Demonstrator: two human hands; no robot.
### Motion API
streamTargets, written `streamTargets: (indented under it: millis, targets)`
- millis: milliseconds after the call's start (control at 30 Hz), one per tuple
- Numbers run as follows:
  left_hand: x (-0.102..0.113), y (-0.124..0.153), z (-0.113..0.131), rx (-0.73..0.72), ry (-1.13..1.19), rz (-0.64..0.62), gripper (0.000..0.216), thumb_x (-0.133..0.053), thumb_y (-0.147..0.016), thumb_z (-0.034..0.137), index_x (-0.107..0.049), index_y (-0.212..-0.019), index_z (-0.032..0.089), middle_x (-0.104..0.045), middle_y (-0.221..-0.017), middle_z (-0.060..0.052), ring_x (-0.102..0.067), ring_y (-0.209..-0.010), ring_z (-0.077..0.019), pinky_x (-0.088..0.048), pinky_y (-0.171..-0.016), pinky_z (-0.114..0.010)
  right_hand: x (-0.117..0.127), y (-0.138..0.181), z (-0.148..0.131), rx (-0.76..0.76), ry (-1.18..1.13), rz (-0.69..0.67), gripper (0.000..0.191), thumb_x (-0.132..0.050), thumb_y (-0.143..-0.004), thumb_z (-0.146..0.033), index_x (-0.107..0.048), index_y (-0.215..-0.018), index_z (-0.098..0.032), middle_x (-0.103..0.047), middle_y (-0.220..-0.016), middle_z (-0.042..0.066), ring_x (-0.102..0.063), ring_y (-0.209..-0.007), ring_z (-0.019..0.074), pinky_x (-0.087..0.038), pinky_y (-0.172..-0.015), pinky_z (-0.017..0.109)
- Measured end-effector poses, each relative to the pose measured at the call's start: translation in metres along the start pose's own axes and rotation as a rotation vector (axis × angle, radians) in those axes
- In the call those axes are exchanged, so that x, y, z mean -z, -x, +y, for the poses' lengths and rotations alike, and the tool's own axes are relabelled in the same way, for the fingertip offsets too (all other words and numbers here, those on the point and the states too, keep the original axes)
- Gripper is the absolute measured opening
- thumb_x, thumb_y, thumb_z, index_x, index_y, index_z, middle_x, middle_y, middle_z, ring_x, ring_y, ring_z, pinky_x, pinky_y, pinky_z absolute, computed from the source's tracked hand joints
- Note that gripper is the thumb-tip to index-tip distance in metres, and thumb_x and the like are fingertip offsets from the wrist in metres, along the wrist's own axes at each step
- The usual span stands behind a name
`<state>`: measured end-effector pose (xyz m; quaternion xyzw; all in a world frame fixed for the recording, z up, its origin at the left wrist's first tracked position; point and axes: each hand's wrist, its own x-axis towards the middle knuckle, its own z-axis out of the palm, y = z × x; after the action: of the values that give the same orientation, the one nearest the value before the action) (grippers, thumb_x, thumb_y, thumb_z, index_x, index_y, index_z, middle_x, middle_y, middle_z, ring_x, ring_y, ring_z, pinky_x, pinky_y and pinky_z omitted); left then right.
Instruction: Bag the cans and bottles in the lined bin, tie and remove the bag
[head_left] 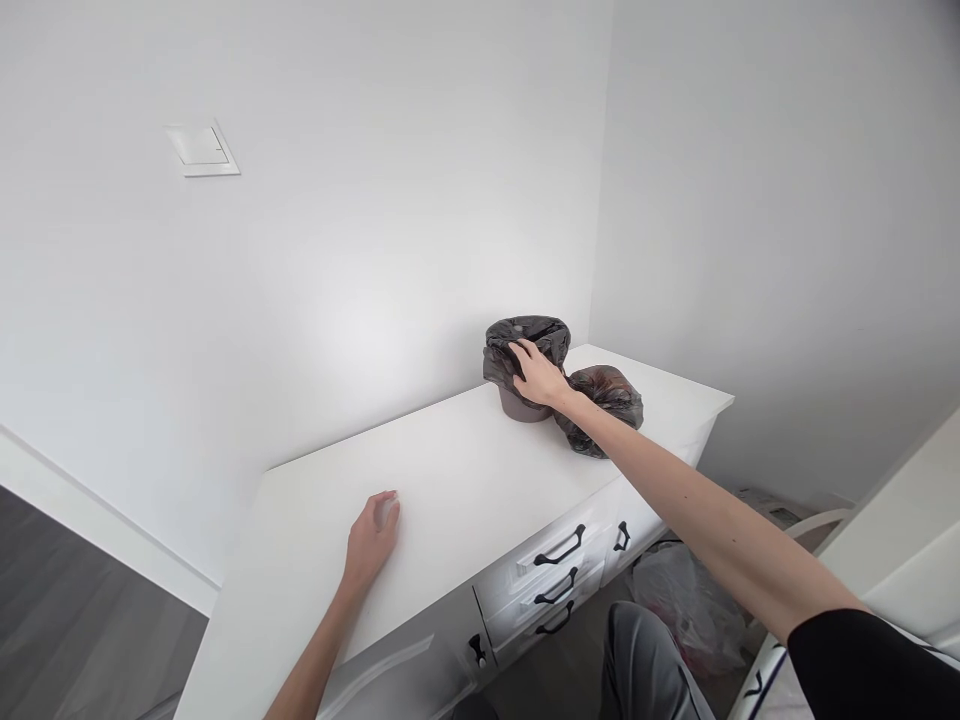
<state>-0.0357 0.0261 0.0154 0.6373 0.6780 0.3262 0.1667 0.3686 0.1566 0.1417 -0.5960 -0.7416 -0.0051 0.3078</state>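
A grey-brown bin stands on the white countertop, lined with a black trash bag folded over its rim. My right hand reaches across to the bin's near side. Its fingers hook over the bag at the rim, with the thumb lower on the outside. Just right of the bin sits a filled dark bag, reddish contents showing through, partly behind my right wrist. Closer to me, my left hand rests on the countertop. Its fingers curl loosely, thumb and index slightly apart, holding nothing visible.
Below the countertop are white drawers with black handles. A light switch is on the wall. A clear plastic bag lies on the floor near my knee. A white panel stands at the right.
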Motion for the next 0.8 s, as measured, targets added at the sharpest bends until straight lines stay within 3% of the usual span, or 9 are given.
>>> streamTargets:
  millis: [167, 267, 367, 500, 633, 800]
  targets:
    - [-0.001, -0.001, 0.001, -0.001, 0.001, -0.008, 0.043, -0.048, -0.095, 0.056, -0.060, -0.125, 0.028, -0.066, -0.142, -0.006, -0.066, -0.122, -0.0293, -0.052, -0.098, -0.043, -0.022, 0.022, 0.002, 0.092, -0.038, 0.074, 0.071, -0.048, -0.094, -0.016, -0.030, -0.163, -0.015, -0.013, -0.174, 0.017, -0.050, -0.140, 0.0349, -0.046, -0.114, 0.051]
    - [-0.001, -0.001, 0.002, -0.001, 0.007, -0.003, 0.040, -0.049, -0.094, 0.053, -0.060, -0.124, 0.029, -0.067, -0.142, -0.004, -0.064, -0.126, -0.0286, -0.051, -0.101, -0.043, -0.056, 0.052, 0.004, 0.151, -0.082, 0.097, 0.067, -0.043, -0.096, -0.017, -0.031, -0.163, -0.017, -0.023, -0.172, 0.015, -0.043, -0.148, 0.0328, -0.040, -0.120, 0.052]
    - [-0.001, 0.000, 0.002, 0.001, 0.011, 0.002, 0.039, -0.050, -0.093, 0.051, -0.062, -0.123, 0.029, -0.067, -0.141, -0.003, -0.063, -0.127, -0.0282, -0.051, -0.101, -0.042, -0.104, 0.093, 0.003, 0.189, -0.119, -0.005, 0.060, -0.038, -0.102, -0.026, -0.036, -0.161, -0.018, -0.038, -0.167, 0.015, -0.044, -0.149, 0.0291, -0.035, -0.124, 0.050]
    - [-0.002, -0.002, -0.002, -0.002, 0.027, 0.003, 0.039, -0.052, -0.092, 0.050, -0.064, -0.123, 0.029, -0.068, -0.141, -0.003, -0.065, -0.124, -0.0281, -0.052, -0.100, -0.041, -0.153, 0.132, 0.003, 0.116, -0.079, -0.221, 0.061, -0.029, -0.108, -0.045, -0.041, -0.159, -0.013, -0.035, -0.168, 0.016, -0.029, -0.158, 0.0278, -0.022, -0.129, 0.049]
    - [-0.003, -0.004, -0.006, -0.002, 0.068, 0.023, 0.036, -0.053, -0.093, 0.052, -0.066, -0.118, 0.029, -0.071, -0.137, -0.003, -0.063, -0.129, -0.0265, -0.049, -0.106, -0.040, -0.166, 0.138, 0.005, 0.086, -0.042, -0.271, 0.063, -0.023, -0.109, -0.048, -0.041, -0.160, -0.015, -0.030, -0.171, 0.012, -0.021, -0.160, 0.0252, -0.012, -0.131, 0.047]
    - [-0.002, -0.001, -0.001, 0.007, 0.116, 0.024, 0.038, -0.054, -0.093, 0.056, -0.067, -0.115, 0.028, -0.075, -0.130, -0.004, -0.065, -0.127, -0.0268, -0.049, -0.104, -0.040, -0.163, 0.134, 0.007, 0.080, -0.033, -0.290, 0.063, -0.022, -0.109, -0.047, -0.038, -0.162, -0.016, -0.027, -0.171, 0.011, -0.020, -0.161, 0.0238, -0.011, -0.131, 0.045]
